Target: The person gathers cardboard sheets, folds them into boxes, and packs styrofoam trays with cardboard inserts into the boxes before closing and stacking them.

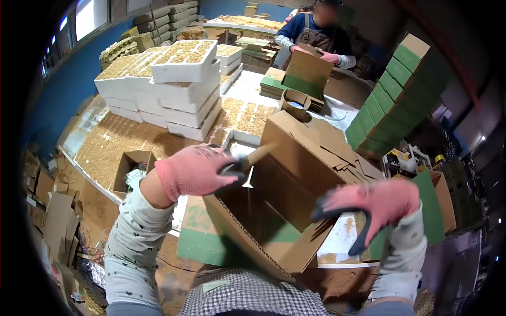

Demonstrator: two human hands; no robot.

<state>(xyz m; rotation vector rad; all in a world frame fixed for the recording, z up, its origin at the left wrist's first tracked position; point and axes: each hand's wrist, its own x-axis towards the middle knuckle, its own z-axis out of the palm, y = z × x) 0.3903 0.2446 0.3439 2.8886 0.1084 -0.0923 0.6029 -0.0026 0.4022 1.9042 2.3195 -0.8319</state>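
An open cardboard box [295,197] with a green band stands tilted in front of me, its inside facing up. At its far left corner my left hand [197,171], in a pink glove with dark fingertips, is closed on a short flap, which is smeared by motion. Over the near right side of the box, my right hand [377,205] wears a matching glove. Its fingers are stretched out and its thumb is spread away from them; nothing is held. A flat green-and-brown cardboard piece [197,237] lies under the box on the left.
White foam trays [184,97] of yellowish granular material are stacked at the back left. Green boxes [382,102] form a tall stack on the right. Across the table, a person [316,37] handles a cardboard box. A small open carton [132,166] sits at the left.
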